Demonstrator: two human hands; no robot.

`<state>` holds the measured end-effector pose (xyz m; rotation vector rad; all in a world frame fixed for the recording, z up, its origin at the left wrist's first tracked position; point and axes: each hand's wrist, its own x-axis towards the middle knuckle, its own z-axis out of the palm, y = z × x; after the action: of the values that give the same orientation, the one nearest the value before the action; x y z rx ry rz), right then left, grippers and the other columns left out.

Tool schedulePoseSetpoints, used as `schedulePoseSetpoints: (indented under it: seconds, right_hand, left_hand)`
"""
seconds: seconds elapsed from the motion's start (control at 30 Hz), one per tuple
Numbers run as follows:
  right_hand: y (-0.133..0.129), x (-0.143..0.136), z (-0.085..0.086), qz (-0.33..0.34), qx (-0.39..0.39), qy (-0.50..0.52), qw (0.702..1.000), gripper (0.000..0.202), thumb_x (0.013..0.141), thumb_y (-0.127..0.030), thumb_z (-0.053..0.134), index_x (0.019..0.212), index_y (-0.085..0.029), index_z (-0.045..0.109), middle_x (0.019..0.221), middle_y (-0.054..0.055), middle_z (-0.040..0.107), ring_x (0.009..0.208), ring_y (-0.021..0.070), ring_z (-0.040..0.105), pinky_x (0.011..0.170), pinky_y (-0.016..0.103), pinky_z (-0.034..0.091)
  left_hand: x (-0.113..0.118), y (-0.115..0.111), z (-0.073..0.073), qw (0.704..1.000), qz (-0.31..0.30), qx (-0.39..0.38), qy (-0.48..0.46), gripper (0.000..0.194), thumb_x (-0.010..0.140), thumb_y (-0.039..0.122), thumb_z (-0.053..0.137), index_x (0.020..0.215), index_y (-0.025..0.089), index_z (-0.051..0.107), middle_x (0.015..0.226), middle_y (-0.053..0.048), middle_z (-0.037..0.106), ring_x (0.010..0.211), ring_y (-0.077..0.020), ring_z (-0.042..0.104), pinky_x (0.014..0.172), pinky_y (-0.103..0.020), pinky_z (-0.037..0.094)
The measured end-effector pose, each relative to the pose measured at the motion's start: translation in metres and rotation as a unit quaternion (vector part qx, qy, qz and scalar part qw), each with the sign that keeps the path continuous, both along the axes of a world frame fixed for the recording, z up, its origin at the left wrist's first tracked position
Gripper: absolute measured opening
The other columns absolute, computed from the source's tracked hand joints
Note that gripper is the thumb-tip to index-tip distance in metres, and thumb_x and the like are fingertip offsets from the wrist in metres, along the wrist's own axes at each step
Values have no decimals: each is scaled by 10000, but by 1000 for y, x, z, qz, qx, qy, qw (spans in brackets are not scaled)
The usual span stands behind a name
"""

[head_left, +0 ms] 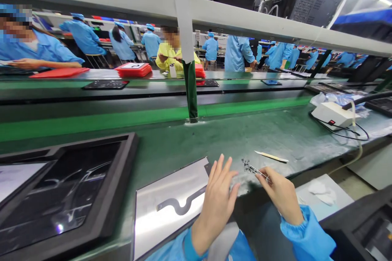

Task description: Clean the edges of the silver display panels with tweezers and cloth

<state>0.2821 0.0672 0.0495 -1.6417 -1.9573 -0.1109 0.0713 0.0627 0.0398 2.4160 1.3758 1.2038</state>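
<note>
Head view: the right hand [281,195] pinches tweezers [258,172], likely because the black bits [246,164] by their tips, between the hands and just ahead, are tiny. The left hand [217,202], spread wide, seemingly empty, is over the shiny panel [153,226]; touching, I cannot tell.

A person's bare left hand [216,204] hangs open near the six o'clock of the view, its back to the camera, fingers extended and slightly apart toward one o'clock, thumb standing clear. At its three o'clock, the bare right hand [284,197] draws thumb and forefinger together in a pinch aimed toward ten, the remaining fingers largely out of sight. Blue sleeves [309,234] ring both wrists, the left forearm trailing toward eight o'clock, the right toward five.
</note>
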Motion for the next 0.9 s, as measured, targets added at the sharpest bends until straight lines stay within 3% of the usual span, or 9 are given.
schedulePoseSetpoints:
  seconds: [0.1, 0.2, 0.3, 0.43, 0.67, 0.77, 0.9]
  right_hand:
    - [0, -3, 0, 14, 0, 39, 999, 524, 1002, -617, 304, 848, -236, 629, 643, -19, 701, 501, 135, 631, 500, 229, 404]
    - [1, -4, -1, 22, 2, 63, 998, 531, 993, -630, 316, 838, -234, 634, 615, -20, 679, 468, 130, 595, 486, 229, 398]
    - [2, -4, -3, 23, -6, 88, 996, 548, 980, -654, 321, 831, -232, 638, 602, -18, 668, 462, 132, 578, 485, 232, 400]
    - [-2, 0, -7, 2, -33, 142, 989, 567, 948, -697, 344, 790, -235, 631, 602, -14, 668, 481, 141, 592, 495, 235, 415]
    - [-26, 12, -10, -57, -91, 249, 963, 513, 892, -702, 457, 777, -241, 651, 652, 16, 703, 589, 185, 680, 546, 238, 481]
    - [-35, 11, -9, -54, -102, 263, 958, 479, 884, -678, 491, 772, -244, 658, 639, 10, 697, 587, 185, 684, 534, 230, 489]
    - [-47, -6, -11, -27, -107, 292, 950, 393, 919, -591, 503, 926, -235, 670, 670, 3, 718, 598, 169, 697, 542, 204, 522]
  left_hand:
    - [23, 29, 8, 991, 13, -132, -35, 119, 920, 208, 606, 1024, 202, 665, 1496, -142, 478, 1477, -345, 238, 1116, -647, 355]
    - [35, 48, 9, 985, 14, -171, -26, 62, 897, 224, 649, 896, 207, 709, 1437, -161, 534, 1451, -380, 278, 1094, -676, 351]
    - [38, 58, 7, 986, 6, -165, -11, 128, 899, 209, 642, 786, 208, 702, 1402, -139, 573, 1440, -366, 319, 1103, -664, 346]
    - [36, 64, 5, 990, 17, -140, 10, 151, 926, 191, 590, 809, 201, 683, 1398, -140, 581, 1445, -347, 329, 1101, -659, 359]
    - [42, 71, 6, 996, -1, -50, 75, 156, 905, 132, 594, 768, 178, 653, 1331, -148, 644, 1463, -359, 298, 1167, -694, 204]
    - [43, 70, 6, 995, -11, -25, 99, 186, 884, 31, 541, 895, 166, 668, 1363, -159, 616, 1449, -358, 328, 1157, -695, 234]
    - [27, 58, 11, 994, 7, -11, 107, 158, 931, 104, 535, 1038, 133, 647, 1245, -163, 688, 1374, -367, 456, 1142, -662, 314]
